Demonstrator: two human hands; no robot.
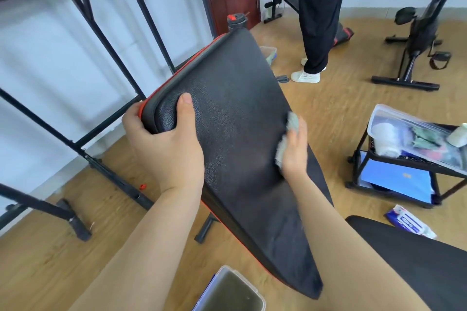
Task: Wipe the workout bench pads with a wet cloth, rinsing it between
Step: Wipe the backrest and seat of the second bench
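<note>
Water tub (231, 293) is seen on floor at bottom. L hand (166, 149) grip is closed round bench pad (235, 118) corner. R hand (294, 150), w/ fingers flat, presses grey cloth (290, 131) onto pad's right edge.

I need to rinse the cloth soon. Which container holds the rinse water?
Follow the black bench pad down to its near tip. Left of it on the wood floor sits a clear plastic tub of murky water, uncovered, unlike the lidded bin on the cart.

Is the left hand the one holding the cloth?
No. The left hand grips the bench pad corner; the right hand presses the cloth.
</note>
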